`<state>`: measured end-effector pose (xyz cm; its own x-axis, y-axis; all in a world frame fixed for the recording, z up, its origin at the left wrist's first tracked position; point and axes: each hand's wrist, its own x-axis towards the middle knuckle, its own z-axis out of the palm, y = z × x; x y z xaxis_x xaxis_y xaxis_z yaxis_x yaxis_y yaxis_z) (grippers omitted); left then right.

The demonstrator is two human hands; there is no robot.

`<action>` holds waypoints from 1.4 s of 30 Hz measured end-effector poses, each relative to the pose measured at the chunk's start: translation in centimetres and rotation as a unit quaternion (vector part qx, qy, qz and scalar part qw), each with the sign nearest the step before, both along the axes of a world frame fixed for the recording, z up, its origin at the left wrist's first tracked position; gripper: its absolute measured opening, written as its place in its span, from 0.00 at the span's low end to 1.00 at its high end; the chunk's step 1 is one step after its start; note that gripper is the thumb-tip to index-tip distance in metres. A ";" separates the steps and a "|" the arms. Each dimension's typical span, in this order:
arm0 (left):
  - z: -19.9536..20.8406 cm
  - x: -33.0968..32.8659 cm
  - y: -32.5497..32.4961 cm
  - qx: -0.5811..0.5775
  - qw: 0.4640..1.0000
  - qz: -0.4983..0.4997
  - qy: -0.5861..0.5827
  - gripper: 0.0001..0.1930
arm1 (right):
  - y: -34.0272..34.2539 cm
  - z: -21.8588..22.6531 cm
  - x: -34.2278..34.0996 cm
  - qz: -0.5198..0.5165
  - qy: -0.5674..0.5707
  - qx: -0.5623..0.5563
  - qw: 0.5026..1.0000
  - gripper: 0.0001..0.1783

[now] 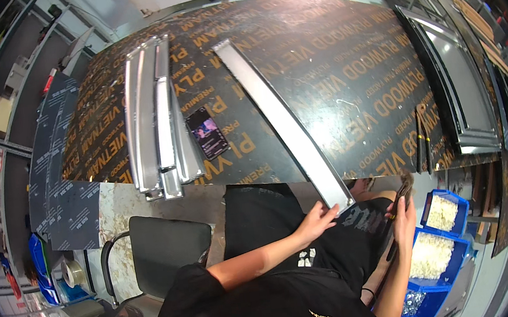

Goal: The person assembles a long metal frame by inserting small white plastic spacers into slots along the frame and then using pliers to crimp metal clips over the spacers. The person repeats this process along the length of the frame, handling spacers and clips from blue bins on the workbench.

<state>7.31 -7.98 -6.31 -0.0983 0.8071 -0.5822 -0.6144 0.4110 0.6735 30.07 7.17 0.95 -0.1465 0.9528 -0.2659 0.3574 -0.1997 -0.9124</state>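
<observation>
Head view, looking down: a broad plywood tabletop (pixel 331 68) with a dark glossy film face printed in orange lettering fills most of the scene. On its right edge lies a dark framed panel (pixel 459 85) with stepped, shiny borders. A long flat strip of dull grey metal (pixel 281 121) runs diagonally across the board, its near end hanging past the table edge. The left hand (pixel 318 219) closes on that overhanging end, fingers wrapped around the edge. The right hand (pixel 403 215) is clenched on a thin dark tool (pixel 398 201), raised just beside the strip's end. A bundle of curved silvery metal strips (pixel 153 123) lies on the left of the board, with a black phone (pixel 206 132) beside it. Blue bins (pixel 442 212) of pale small parts sit lower right.
</observation>
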 end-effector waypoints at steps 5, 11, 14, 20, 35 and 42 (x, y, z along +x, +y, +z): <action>2.2 1.4 1.8 0.048 0.995 0.088 -0.012 0.25 | 7.2 0.9 -6.1 0.102 -0.243 0.296 0.918 0.24; 5.6 -1.5 -3.8 0.171 0.924 0.121 0.319 0.25 | 13.8 1.0 -11.9 0.205 -0.385 0.304 0.847 0.41; 7.3 -5.6 -7.3 0.191 0.931 0.109 0.291 0.30 | 15.7 1.1 -14.5 0.223 -0.400 0.324 0.828 0.40; 16.0 -15.7 -14.1 0.126 0.952 -0.003 0.278 0.36 | 14.6 4.1 -17.2 0.214 -0.325 0.430 0.814 0.61; 21.1 -28.1 -13.1 0.365 0.830 -0.388 0.167 0.47 | 7.4 14.0 -9.0 0.499 -0.340 0.382 0.699 0.45; 4.5 -18.0 -6.6 0.172 0.967 0.184 0.014 0.41 | 0.3 8.9 -12.6 0.299 -0.250 0.165 0.906 0.39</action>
<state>-10.69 -14.59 -1.79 -0.4287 0.8598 -0.2774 -0.6557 -0.0849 0.7502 17.45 7.43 9.89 -0.6032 0.7822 -0.1563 0.6969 0.4214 -0.5803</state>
